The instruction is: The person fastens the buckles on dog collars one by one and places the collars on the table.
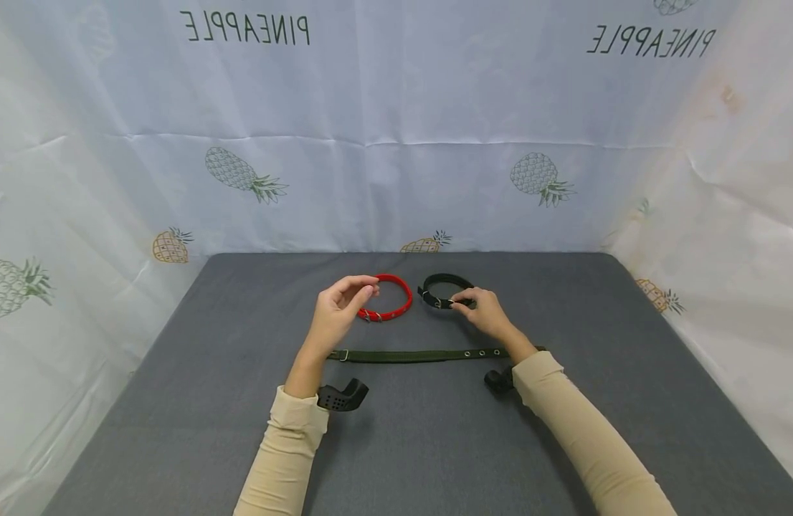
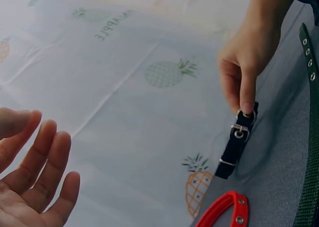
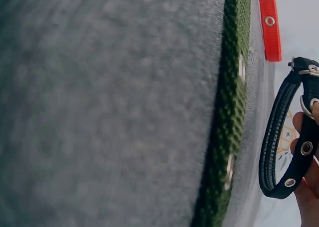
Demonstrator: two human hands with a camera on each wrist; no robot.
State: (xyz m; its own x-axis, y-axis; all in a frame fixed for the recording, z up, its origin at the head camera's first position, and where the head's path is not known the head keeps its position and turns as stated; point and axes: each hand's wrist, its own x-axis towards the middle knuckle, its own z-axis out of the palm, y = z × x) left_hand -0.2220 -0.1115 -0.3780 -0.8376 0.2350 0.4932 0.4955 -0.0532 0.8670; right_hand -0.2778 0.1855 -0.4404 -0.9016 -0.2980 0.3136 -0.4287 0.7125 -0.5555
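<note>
My right hand [image 1: 487,313] pinches a black buckled collar [image 1: 443,278] by its front band near the metal ring. The collar is fastened into a loop; its buckle [image 2: 239,131] and eyelets show in the wrist views. My left hand [image 1: 337,313] is raised with relaxed fingers, holding nothing. In the head view it overlaps the left side of a red collar [image 1: 406,301], which is also a closed loop with a buckle and eyelets. Nearer my wrists, a green webbing strap [image 1: 403,356] lies stretched straight across the table, its right end partly hidden by my right forearm.
The grey table [image 1: 409,444] has a white pineapple-print curtain [image 1: 396,107] behind it and along both sides. Black wrist devices sit on both arms, the left one [image 1: 343,395] and the right one [image 1: 498,381] standing out over the table.
</note>
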